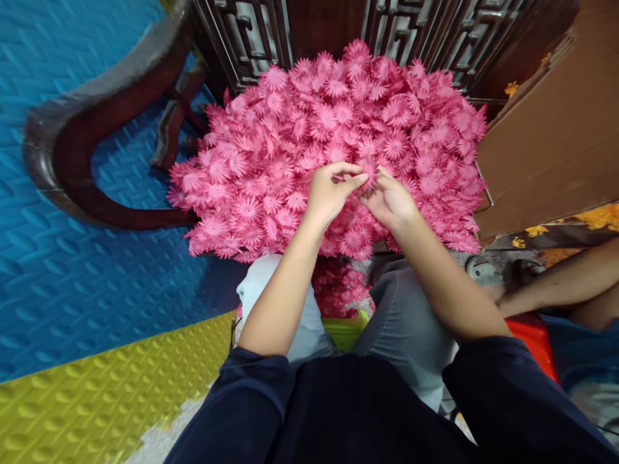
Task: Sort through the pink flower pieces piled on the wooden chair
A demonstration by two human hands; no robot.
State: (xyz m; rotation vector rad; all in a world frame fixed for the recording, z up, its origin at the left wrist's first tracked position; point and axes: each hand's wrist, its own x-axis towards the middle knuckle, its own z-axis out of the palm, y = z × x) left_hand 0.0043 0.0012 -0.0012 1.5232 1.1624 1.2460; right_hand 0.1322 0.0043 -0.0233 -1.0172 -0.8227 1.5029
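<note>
A wide heap of pink artificial flower heads (249, 207) covers the seat of a dark wooden chair before me. Just above the heap, my left hand (333, 190) is closed, thumb and fingertips pinching one pink flower (370, 173). From the other side my right hand (389, 198) meets it, its bent fingers gripping the same flower partly from behind. The flower is slightly blurred, and some of my right fingertips are hidden by it.
The chair's curved wooden armrest (62, 138) juts out at left over blue textured mat (120, 290). A cardboard box (556, 142) stands at right. More pink flowers fill a green container (344, 332) between my knees. Another person's arm (565, 280) and a red stool (536, 345) are at lower right.
</note>
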